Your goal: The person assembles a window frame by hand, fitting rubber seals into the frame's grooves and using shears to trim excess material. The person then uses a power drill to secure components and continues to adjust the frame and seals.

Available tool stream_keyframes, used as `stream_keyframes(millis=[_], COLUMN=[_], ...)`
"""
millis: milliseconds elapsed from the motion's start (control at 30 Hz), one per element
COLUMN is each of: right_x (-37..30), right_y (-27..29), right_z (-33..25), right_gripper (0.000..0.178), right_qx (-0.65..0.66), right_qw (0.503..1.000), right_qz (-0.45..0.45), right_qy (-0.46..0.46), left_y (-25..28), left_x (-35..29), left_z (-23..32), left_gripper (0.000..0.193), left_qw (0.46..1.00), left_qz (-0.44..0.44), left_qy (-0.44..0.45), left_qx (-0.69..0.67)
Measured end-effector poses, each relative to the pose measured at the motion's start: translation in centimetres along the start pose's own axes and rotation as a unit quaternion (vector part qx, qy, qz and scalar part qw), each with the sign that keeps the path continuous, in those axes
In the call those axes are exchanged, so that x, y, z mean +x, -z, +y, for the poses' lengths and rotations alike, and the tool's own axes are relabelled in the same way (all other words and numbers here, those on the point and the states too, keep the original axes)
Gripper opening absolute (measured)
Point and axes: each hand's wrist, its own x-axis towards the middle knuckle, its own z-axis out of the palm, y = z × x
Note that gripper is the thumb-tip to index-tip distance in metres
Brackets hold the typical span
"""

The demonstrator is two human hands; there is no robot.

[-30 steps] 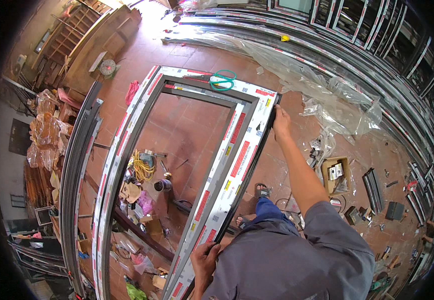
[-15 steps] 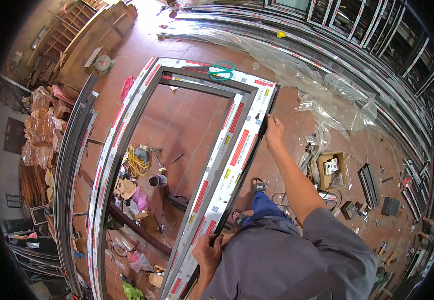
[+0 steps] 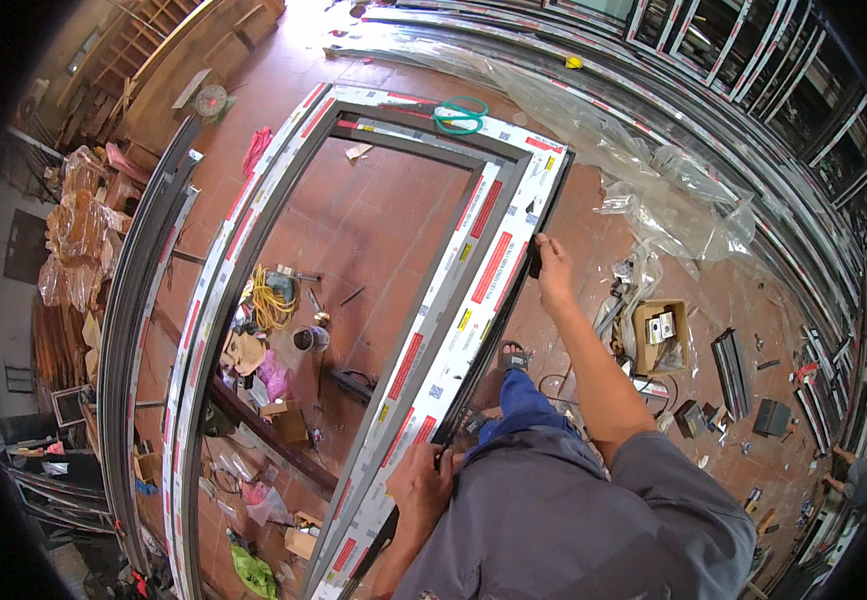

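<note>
A long rectangular aluminium frame (image 3: 494, 265), dark grey under white protective film with red labels, lies in front of me like a door or window frame. My right hand (image 3: 554, 272) grips its right edge towards the far corner, fingers curled over the side. Nearer to my body, my left hand (image 3: 421, 488) is closed on the same edge, its fingertips partly hidden. Scissors with green handles (image 3: 462, 115) rest on the far end of the frame. Both forearms are bent, and the frame's near end runs out of the picture.
Through the frame's opening show a power tool with a yellow cord (image 3: 274, 300), a cup (image 3: 306, 338) and scraps on the tiled floor. Dark profiles (image 3: 144, 290) stand at left. At right are a cardboard box (image 3: 659, 335), plastic sheeting (image 3: 669, 210), stacked profiles and another person (image 3: 866, 482).
The frame has shifted a little away from me, with the scissors still on it. My left hand has moved slightly forward; my right hand now sits a bit nearer along the edge.
</note>
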Motion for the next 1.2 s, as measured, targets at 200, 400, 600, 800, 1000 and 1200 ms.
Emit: stream_keyframes(millis=[200, 400, 600, 800, 1000, 1200], right_x=[3.5, -3.8, -4.2, -8.3, -10.0, -12.3], right_y=[1.4, 0.2, 0.2, 1.1, 0.6, 1.3], right_z=[4.1, 1.6, 3.1, 1.9, 3.1, 1.8], right_gripper=[0.038, 0.038, 0.04, 0.035, 0.033, 0.034], right_qx=[-0.179, -0.039, -0.097, -0.046, -0.044, -0.07], right_qw=[0.967, 0.999, 0.992, 0.991, 0.989, 0.975], right_qz=[0.085, -0.014, -0.025, -0.117, -0.139, -0.205], right_qy=[0.163, -0.019, 0.074, -0.044, -0.033, -0.056], left_y=[-1.6, -1.9, -2.5, -2.4, -3.1, -3.7], left_x=[0.5, 0.3, 0.5, 0.3, 0.0, -0.1], left_z=[-1.0, -1.8, -1.9, -1.5, -1.9, -2.1], left_gripper=[0.011, 0.01, 0.012, 0.01, 0.012, 0.02], left_qw=[0.996, 0.985, 0.974, 0.972, 0.965, 0.946], left_qz=[0.021, 0.008, 0.029, 0.062, 0.078, 0.131], left_qy=[-0.067, -0.12, -0.147, -0.151, -0.161, -0.178], left_qx=[0.064, 0.122, 0.173, 0.171, 0.191, 0.239])
